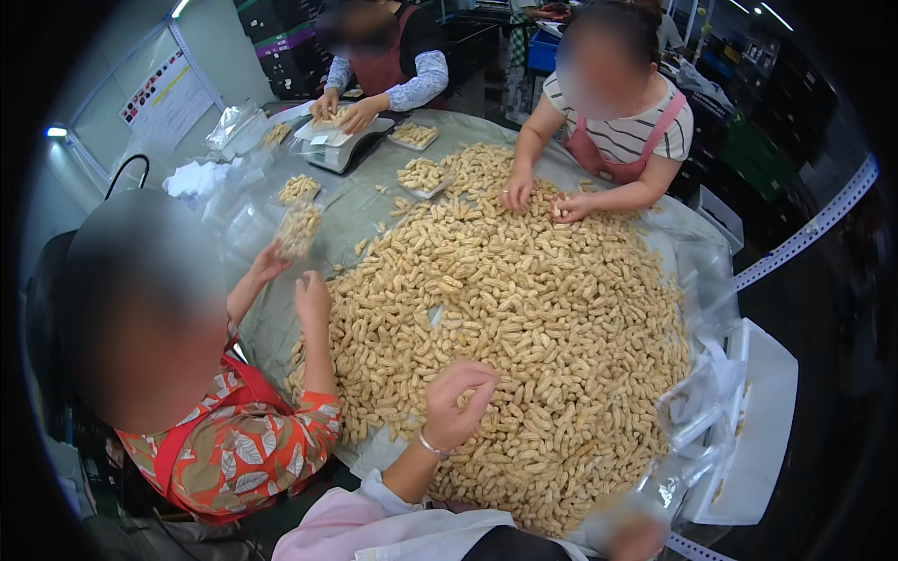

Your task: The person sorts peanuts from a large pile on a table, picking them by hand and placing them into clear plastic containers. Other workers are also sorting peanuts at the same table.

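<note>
A wide heap of unshelled peanuts (533,308) covers the table before me. Over its near side is my left hand (454,407), a band around the wrist, with thumb and fingers curled toward each other. Peanuts show through the gap between them; whether the fingers grip one I cannot tell. My right hand (635,533) is at the bottom edge, beside the heap's near right end. A blur covers much of it, so its fingers and anything in them are hidden. Close to it lie clear plastic packages (691,414).
A white foam box (754,435) stands at the right rim. Across the table (337,228), a co-worker's hands (361,112) handle peanuts on a scale (337,144). Another's hand (270,263) holds a peanut pack (299,228); a third person's hands (519,189) touch the heap.
</note>
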{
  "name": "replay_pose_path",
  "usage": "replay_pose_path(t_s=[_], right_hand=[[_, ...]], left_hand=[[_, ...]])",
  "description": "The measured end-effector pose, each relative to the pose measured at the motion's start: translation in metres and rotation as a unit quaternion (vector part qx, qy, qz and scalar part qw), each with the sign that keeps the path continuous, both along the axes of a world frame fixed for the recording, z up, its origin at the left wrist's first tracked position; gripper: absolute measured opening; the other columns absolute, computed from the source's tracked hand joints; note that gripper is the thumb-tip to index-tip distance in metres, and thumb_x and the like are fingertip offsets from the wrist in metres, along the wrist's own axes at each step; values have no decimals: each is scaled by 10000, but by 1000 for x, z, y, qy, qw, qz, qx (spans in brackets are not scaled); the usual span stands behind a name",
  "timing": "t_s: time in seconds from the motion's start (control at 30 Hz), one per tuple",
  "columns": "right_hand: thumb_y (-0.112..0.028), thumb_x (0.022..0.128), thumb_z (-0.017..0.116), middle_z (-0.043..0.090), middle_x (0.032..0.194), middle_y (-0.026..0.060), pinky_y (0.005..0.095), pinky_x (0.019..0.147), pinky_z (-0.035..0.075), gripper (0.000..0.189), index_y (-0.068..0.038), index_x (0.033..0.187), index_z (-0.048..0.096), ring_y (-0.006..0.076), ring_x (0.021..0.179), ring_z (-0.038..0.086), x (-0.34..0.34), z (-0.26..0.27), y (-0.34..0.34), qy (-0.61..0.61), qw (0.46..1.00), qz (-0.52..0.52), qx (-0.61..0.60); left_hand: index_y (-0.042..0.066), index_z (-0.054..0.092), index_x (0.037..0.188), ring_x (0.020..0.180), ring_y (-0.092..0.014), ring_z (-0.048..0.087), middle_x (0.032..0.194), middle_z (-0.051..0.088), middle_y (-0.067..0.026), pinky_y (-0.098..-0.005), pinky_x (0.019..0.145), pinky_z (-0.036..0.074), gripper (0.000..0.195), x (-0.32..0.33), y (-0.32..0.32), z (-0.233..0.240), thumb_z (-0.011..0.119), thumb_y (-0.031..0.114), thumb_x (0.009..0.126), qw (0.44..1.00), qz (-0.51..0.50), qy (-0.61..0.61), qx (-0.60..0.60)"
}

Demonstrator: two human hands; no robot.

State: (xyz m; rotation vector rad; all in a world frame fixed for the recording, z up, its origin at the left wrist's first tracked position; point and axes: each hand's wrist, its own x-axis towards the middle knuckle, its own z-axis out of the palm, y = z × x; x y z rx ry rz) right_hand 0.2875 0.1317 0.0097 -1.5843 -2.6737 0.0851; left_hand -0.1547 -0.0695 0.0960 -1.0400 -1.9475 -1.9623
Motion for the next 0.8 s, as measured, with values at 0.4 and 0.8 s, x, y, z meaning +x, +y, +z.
replay_pose_path(t_s=[0.4, 0.8], right_hand=[[-77, 818, 533, 543, 1248, 218, 474, 994, 372, 328, 22, 1127, 578, 391, 1134, 509, -111, 18, 19, 224, 955, 192, 2], [-47, 822, 602, 595, 1136, 173, 450, 894, 439, 219, -18, 1037, 630, 359, 1029, 546, -292, 37, -13, 343, 849, 398, -46]], left_hand=[[14, 589, 936, 740, -243, 613, 886, 613, -143, -334, 665, 509, 231, -10, 29, 71, 452, 188, 1005, 884, -164, -249, 359], [-6, 610, 795, 659, -249, 594, 749, 616, -113, -336, 607, 474, 84, -31, 87, 41, 621, 31, 870, 992, -105, -8, 64]])
